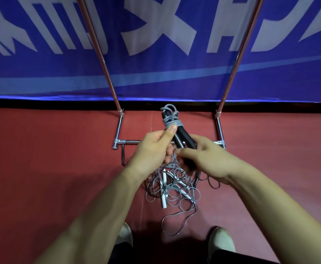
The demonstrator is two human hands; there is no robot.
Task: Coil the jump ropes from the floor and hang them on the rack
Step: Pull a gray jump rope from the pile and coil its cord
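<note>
The left hand and right hand grip one jump rope: two black handles, grey cord wound round them. The floor tangle shows perhaps three white handles.

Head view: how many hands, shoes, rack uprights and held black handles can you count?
Hands: 2
Shoes: 2
Rack uprights: 2
Black handles, held: 2
Total: 8

A blue banner with large white lettering fills the upper half of the frame; below it, a dark red floor spans the lower half.
</note>
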